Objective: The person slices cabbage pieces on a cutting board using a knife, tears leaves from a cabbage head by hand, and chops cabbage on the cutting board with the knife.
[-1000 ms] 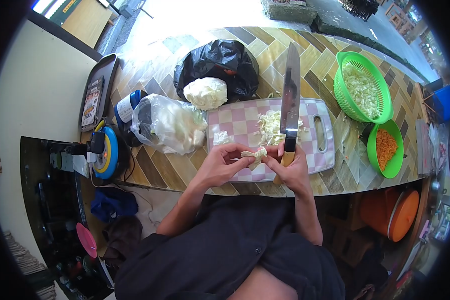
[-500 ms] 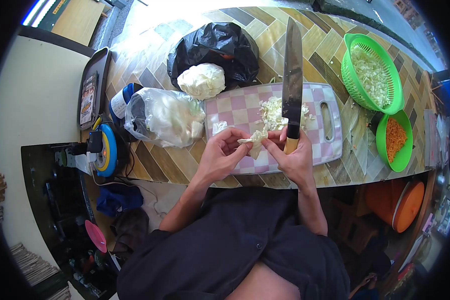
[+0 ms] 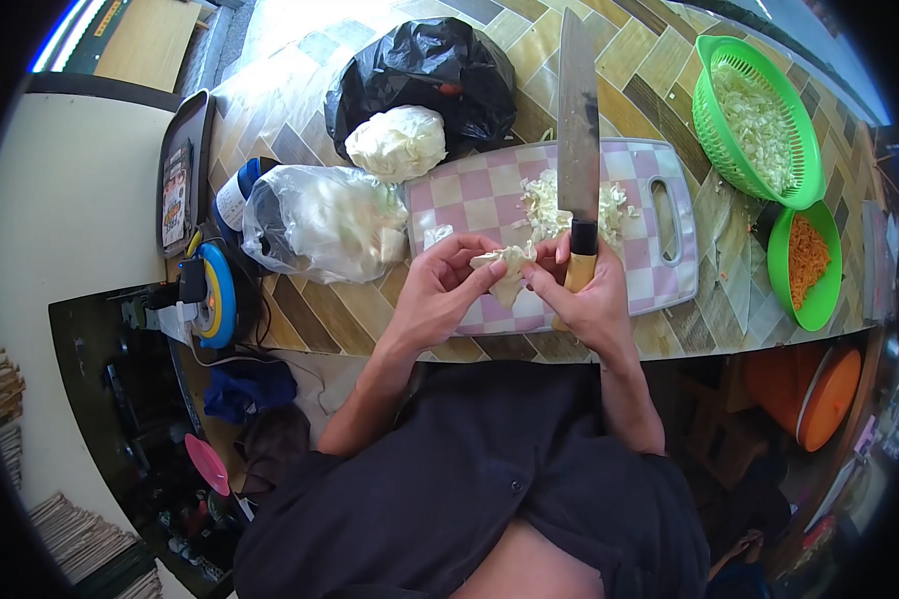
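Between the fingertips of both hands is a small pale cabbage piece (image 3: 507, 272). My left hand (image 3: 444, 290) pinches its left side. My right hand (image 3: 591, 297) pinches its right side and also holds a knife (image 3: 577, 140) by its light wooden handle, the blade pointing away from me. Below the hands lies a pink-and-white checkered cutting board (image 3: 474, 200). Chopped cabbage (image 3: 542, 210) is heaped on it, partly hidden behind the blade. A small white scrap (image 3: 437, 236) lies at the board's left side. A whole cabbage head (image 3: 397, 144) rests beyond the board's upper left corner.
A black plastic bag (image 3: 420, 75) stands behind the cabbage head, and a clear bag (image 3: 325, 222) is at the left. At the right are a green basket (image 3: 702, 108) of shredded cabbage and a green bowl (image 3: 819, 304) of orange shreds. A tray (image 3: 202, 130) lies far left.
The view has shifted, so the table items appear higher in the frame. Both hands keep hold of the cabbage piece, which is turned and spread a little differently. The knife stays in my right hand.
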The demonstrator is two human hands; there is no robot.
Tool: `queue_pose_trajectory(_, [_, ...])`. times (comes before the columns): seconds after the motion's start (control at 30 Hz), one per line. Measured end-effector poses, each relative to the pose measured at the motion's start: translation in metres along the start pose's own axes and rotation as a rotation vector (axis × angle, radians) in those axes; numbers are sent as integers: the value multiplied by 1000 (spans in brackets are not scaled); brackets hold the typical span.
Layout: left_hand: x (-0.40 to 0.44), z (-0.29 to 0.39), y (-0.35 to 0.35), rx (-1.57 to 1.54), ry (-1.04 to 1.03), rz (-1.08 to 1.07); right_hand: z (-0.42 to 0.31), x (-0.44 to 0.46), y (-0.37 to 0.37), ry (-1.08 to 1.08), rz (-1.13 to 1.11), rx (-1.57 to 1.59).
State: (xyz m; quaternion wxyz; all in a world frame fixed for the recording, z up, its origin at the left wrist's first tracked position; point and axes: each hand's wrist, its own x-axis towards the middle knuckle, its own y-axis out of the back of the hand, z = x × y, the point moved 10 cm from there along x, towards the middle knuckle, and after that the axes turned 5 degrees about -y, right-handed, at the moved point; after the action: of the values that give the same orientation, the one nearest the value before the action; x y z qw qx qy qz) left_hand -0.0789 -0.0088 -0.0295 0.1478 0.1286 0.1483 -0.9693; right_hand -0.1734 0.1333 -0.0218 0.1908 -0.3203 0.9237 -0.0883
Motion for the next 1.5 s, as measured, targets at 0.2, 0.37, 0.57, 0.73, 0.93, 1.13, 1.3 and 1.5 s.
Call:
queue_pose_trajectory(0.2, [0,9,3,-68,-79,-27,2,2,-13,-10,-38,-10])
queue_pose_trajectory(0.37, [-1,17,5,23,-82,-17,-1,4,-20,8,-50,-28])
queue_pose_trajectory(0.57, [-1,15,8,121,-76,34,-4,7,-24,5,-73,-82])
queue_pose_trajectory(0.73, [-2,19,3,17,-119,28,-3,7,-24,5,-96,-77])
queue_pose_trajectory(0.93, [-3,16,-3,70,-67,-49,3,7,-18,19,-108,-72])
queue_pose_trajectory(1.13, [-2,13,1,151,-61,9,4,9,-16,13,-91,-91])
queue_pose_trajectory(1.3, [-2,17,7,227,-64,67,4,8,-19,1,-96,-83])
queue_pose_trajectory(1.5, [1,7,10,-58,-72,52,0,8,-19,-44,-138,78])
